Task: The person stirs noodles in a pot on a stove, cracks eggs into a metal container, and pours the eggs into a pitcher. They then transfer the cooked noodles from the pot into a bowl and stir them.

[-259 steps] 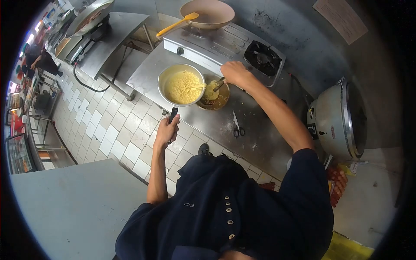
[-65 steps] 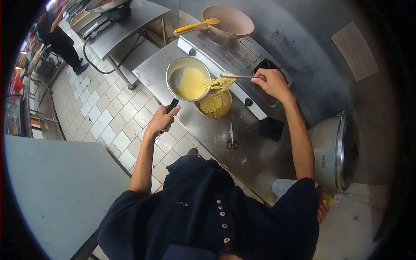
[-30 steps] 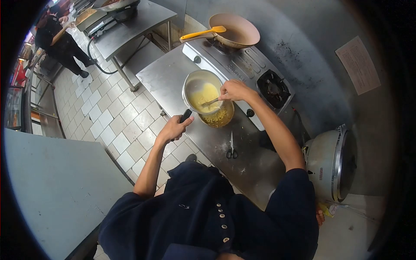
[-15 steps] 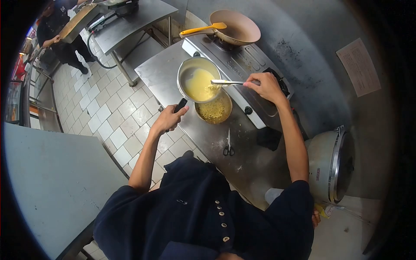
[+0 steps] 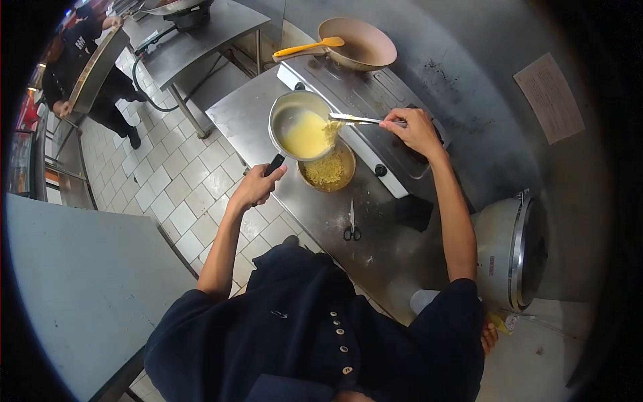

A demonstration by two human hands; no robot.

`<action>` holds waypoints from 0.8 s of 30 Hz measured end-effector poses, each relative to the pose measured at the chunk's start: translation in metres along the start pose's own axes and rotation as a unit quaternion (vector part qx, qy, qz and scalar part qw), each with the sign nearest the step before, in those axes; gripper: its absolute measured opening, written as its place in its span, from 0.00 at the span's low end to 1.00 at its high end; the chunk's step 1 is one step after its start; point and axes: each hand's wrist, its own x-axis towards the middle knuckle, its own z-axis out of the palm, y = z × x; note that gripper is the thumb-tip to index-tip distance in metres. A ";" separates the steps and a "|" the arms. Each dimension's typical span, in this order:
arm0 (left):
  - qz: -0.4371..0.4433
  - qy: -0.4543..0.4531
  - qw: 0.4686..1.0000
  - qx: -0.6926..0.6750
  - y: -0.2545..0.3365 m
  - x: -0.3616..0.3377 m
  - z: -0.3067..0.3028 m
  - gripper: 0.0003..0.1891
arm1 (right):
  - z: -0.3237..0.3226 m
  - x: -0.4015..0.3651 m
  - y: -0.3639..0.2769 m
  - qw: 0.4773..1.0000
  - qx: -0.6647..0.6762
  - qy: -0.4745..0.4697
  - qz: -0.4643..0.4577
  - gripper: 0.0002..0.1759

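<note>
My left hand (image 5: pixel 256 185) is closed round the black handle of a saucepan (image 5: pixel 281 109), which is tilted over a round bowl (image 5: pixel 352 175). Pale yellow liquid with noodles at its right side is in the saucepan. In the bowl lie yellow noodles (image 5: pixel 324 172); the saucepan hides its far rim. My right hand (image 5: pixel 414 131) grips what look like metal tongs (image 5: pixel 365 120), their tip at the saucepan's right rim, where noodles bunch up. Below the bowl, black-handled scissors (image 5: pixel 351 228) rest on the steel table (image 5: pixel 375 261).
A gas stove (image 5: pixel 362 127) carries a frying pan (image 5: pixel 375 45) with a yellow spatula (image 5: pixel 308 47) across it. A large lidded cooker (image 5: pixel 499 254) stands at the right. Back left, a person (image 5: pixel 80 50) holds a large tray (image 5: pixel 100 70) beside another steel table (image 5: pixel 221 30).
The saucepan tips slightly more towards the bowl, and noodles bunch at its right rim beside the tongs. At the back left, the person has shifted and the tray is more upright.
</note>
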 end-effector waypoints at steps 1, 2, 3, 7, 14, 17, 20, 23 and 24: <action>-0.003 -0.004 1.000 0.000 0.000 -0.001 0.000 0.26 | -0.002 0.000 0.000 1.000 -0.006 0.000 -0.004 0.16; -0.004 -0.004 1.000 -0.001 0.000 -0.001 0.000 0.26 | -0.004 -0.002 0.000 1.000 -0.012 -0.001 -0.007 0.16; -0.004 -0.005 1.000 -0.003 0.000 -0.001 -0.001 0.26 | -0.008 -0.003 0.001 1.000 -0.018 -0.001 -0.010 0.16; -0.009 0.000 1.000 -0.006 -0.002 -0.002 -0.002 0.26 | -0.018 -0.008 0.004 0.990 -0.100 -0.092 0.027 0.16; -0.017 0.020 1.000 -0.011 -0.007 -0.002 0.006 0.25 | 0.017 0.004 -0.029 0.946 -0.273 -0.166 -0.047 0.21; -0.028 0.025 0.999 -0.019 -0.011 0.000 0.010 0.25 | -0.008 0.015 -0.049 0.948 -0.276 -0.150 -0.048 0.21; -0.037 0.035 0.998 -0.028 -0.006 -0.002 0.017 0.25 | -0.012 0.040 -0.062 0.955 -0.241 -0.171 -0.020 0.21; -0.046 0.042 0.997 -0.036 0.004 -0.005 0.026 0.26 | 0.008 0.076 -0.051 0.953 -0.232 -0.196 0.004 0.26; -0.047 0.046 0.997 -0.038 0.006 -0.005 0.029 0.26 | 0.019 0.087 -0.046 0.950 -0.234 -0.206 0.019 0.28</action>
